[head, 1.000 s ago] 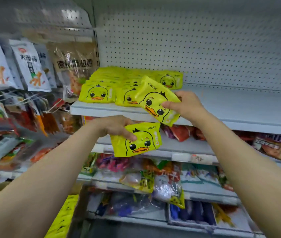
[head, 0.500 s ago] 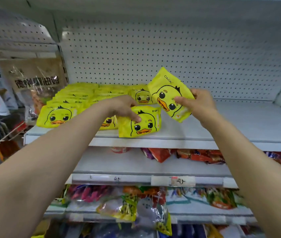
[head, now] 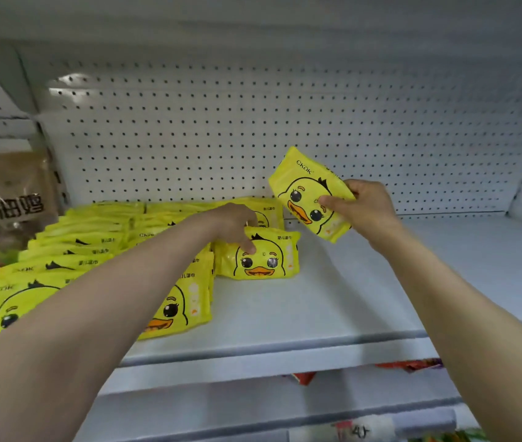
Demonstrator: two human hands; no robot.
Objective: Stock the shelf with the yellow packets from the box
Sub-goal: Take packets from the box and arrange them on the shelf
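Overhead, two bare arms reach onto a white shelf point(head: 333, 301) backed by pegboard point(head: 253, 138). Left hand point(head: 234, 223), fingers curled, grips the top of a yellow packet point(head: 259, 258) standing on the shelf just right of the rows of stocked packets point(head: 87, 250). Right hand point(head: 363, 207) pinches a second packet point(head: 309, 194), tilted, in the air above the shelf, thumb across its duck face. A brown bag point(head: 8, 193) hangs at far left.

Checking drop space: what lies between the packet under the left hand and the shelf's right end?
Bare white shelf in the head view; the right hand holds its packet above it, beside the left hand's packet.
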